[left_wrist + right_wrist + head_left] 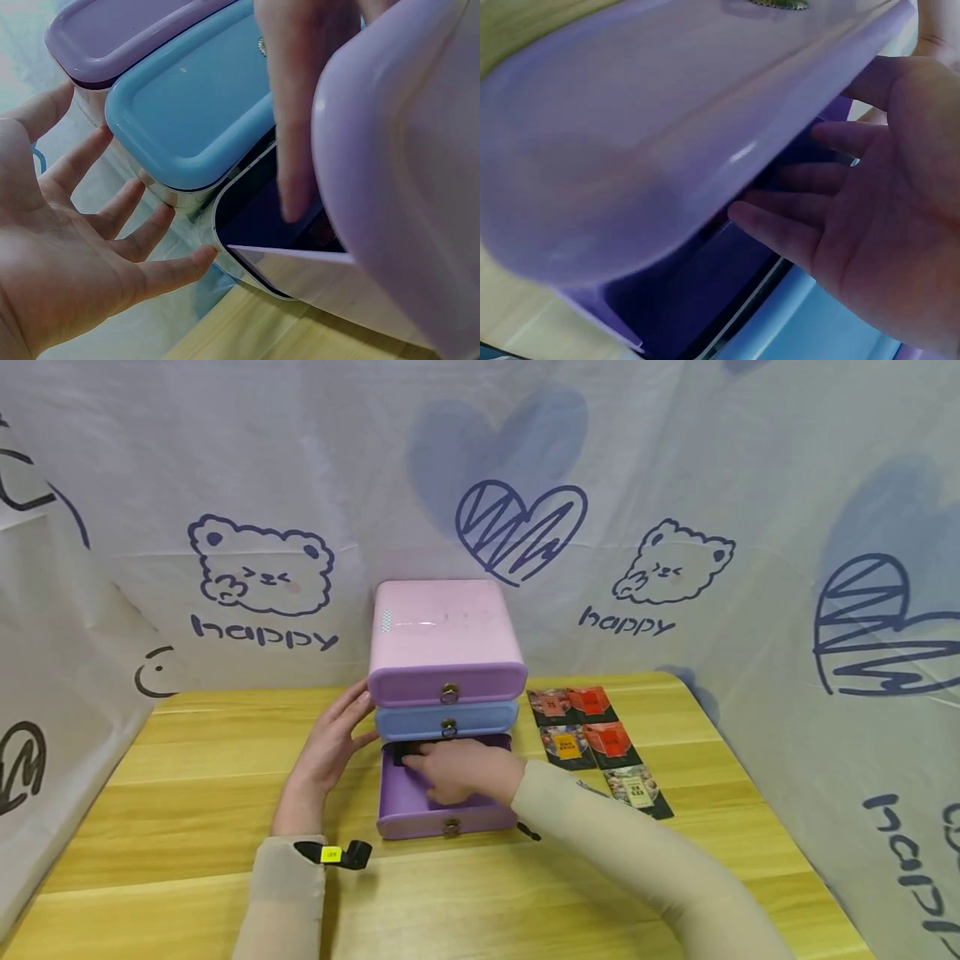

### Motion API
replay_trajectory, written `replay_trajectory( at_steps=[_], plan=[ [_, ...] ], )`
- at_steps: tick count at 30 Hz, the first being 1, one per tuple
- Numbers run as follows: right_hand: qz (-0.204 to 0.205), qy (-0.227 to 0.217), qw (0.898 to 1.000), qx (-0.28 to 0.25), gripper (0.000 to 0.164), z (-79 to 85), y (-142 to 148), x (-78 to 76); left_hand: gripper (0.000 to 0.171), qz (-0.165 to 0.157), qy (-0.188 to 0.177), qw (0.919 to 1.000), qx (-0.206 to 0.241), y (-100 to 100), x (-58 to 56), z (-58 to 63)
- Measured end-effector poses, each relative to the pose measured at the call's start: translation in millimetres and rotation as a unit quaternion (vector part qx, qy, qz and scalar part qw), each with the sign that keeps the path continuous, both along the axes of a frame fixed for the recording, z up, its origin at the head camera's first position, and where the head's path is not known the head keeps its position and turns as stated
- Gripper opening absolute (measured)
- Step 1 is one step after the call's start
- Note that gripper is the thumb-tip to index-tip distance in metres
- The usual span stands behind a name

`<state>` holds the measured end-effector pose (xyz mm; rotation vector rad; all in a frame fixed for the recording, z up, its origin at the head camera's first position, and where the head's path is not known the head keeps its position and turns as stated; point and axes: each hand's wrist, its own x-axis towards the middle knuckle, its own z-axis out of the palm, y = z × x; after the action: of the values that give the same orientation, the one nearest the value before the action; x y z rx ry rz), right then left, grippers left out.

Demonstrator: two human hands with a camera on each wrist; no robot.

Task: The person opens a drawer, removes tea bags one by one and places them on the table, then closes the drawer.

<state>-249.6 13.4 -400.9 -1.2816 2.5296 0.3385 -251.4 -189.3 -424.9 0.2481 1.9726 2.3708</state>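
Note:
A small cabinet with a pink top stands against the back cloth. Its bottom purple drawer is pulled out, while the blue middle drawer and the purple top drawer are closed. My right hand reaches into the bottom drawer, fingers fairly straight. Beside its fingertips, at the drawer's back left, lies a flat dark thing, mostly hidden; a reddish patch shows inside in the left wrist view. With fingers spread, my left hand rests its fingertips along the cabinet's left side.
Several dark packets with red, orange and pale labels, one a pale-labelled packet, lie on the wooden table right of the cabinet. My right forearm passes close to them. A white printed cloth hangs behind and at both sides.

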Motion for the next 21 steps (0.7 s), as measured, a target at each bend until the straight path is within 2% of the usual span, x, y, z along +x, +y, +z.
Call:
replay_trajectory(
  at_steps=[6, 13, 18, 21],
  plan=[
    [-0.029, -0.012, 0.999, 0.019, 0.072, -3.1, -12.2, -5.2, 0.048, -0.003, 0.004, 1.0, 0.002, 0.2, -0.9, -0.4],
    [-0.063, -0.025, 0.997, 0.04, 0.071, -12.7, -23.6, -12.2, 0.048, -0.002, 0.004, 1.0, 0.001, -1.1, -1.1, -0.2],
    [-0.071, -0.038, 0.996, 0.038, 0.069, -17.4, -26.9, -16.0, 0.047, -0.002, 0.007, 1.0, 0.003, -0.8, -1.2, -0.8],
    [-0.061, -0.046, 0.997, 0.029, 0.067, -18.1, -26.1, -17.1, 0.047, 0.001, 0.003, 1.0, 0.006, -1.0, -0.9, -1.1]
  ],
)
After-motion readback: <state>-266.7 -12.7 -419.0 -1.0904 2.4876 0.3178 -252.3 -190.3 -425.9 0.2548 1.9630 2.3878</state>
